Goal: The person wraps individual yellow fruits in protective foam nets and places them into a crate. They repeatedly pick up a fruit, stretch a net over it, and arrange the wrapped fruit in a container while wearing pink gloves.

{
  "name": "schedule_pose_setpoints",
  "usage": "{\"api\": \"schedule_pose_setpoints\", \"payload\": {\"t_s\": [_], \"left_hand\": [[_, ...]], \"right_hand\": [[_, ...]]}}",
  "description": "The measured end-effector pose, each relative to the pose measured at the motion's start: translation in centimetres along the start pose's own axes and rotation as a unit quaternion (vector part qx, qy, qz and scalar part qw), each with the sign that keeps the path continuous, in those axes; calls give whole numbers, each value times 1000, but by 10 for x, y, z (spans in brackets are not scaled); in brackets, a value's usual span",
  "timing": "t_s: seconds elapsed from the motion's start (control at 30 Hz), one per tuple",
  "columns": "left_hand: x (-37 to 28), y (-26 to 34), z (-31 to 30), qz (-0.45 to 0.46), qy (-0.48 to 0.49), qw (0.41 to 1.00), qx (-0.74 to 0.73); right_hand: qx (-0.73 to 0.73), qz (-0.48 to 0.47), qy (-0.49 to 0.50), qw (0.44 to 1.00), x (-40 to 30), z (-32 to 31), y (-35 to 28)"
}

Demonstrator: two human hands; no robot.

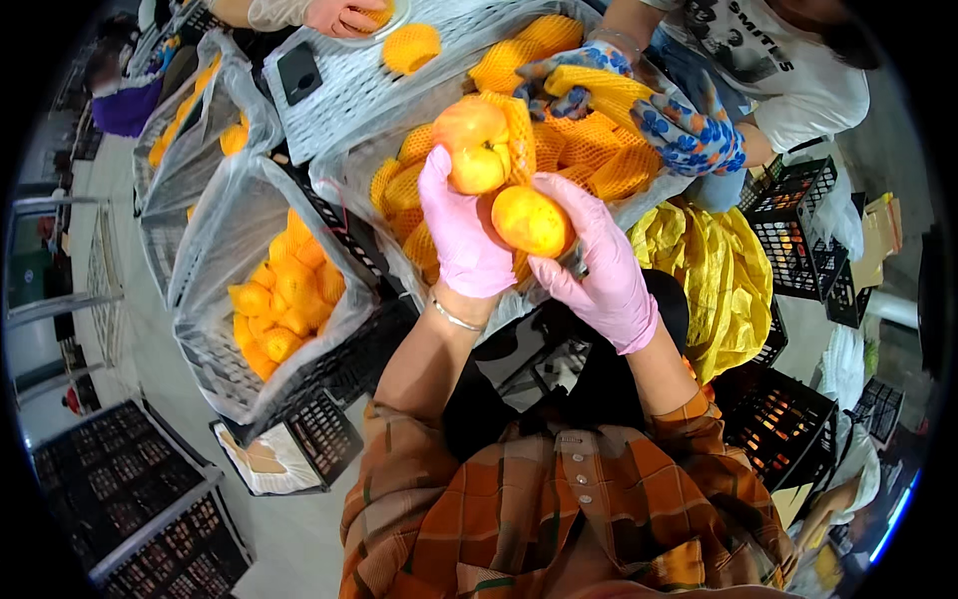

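My left hand (468, 243), in a pink glove, holds a large yellow fruit with a red blush (468, 138), probably a peach. A yellow foam net sleeve (520, 138) stands against this fruit's right side. My right hand (602, 266), gloved alike, grips a smaller, speckled yellow fruit (531, 221) between thumb and fingers, close to my left palm. Both hands are above a plastic-lined crate (344, 172) with many yellow foam net sleeves (621, 172) in it. My left fingers are mostly hidden behind the fruit.
Across the crate, a person's flowered gloves (688, 131) hold a foam net (599, 86). Another person's hand (344, 16) is at the top. A dark phone (299, 73) lies on a lined surface. Netted fruit (296, 288) fills a left crate; a yellow sack (703, 284) is right.
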State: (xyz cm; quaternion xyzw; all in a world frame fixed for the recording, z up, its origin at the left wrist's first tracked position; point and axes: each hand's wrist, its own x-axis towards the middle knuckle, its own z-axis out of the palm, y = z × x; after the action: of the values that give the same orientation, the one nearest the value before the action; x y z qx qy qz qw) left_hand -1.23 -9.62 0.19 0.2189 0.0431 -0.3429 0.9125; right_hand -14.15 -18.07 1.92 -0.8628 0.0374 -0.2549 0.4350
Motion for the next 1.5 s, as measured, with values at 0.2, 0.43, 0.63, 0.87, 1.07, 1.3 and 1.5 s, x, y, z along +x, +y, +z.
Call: {"api": "schedule_pose_setpoints", "payload": {"t_s": [0.2,0.43,0.63,0.87,1.07,1.3,1.5], "left_hand": [[-22,5,0,-37,6,998,-51],[-35,36,10,115,20,993,6],[-47,49,3,189,-14,980,54],[-61,58,5,131,4,990,54],[-64,61,1,120,19,992,42],[-58,60,-11,217,-28,965,141],[-66,57,-13,239,-80,958,135]], "right_hand": [[206,19,52,977,-3,35,-3],[191,-21,69,979,2,58,-28],[184,-52,44,981,8,63,-42],[231,4,47,972,8,77,-49],[179,-26,51,982,9,78,-54],[156,-107,52,981,9,70,-55],[220,-73,47,972,8,69,-58]]}}
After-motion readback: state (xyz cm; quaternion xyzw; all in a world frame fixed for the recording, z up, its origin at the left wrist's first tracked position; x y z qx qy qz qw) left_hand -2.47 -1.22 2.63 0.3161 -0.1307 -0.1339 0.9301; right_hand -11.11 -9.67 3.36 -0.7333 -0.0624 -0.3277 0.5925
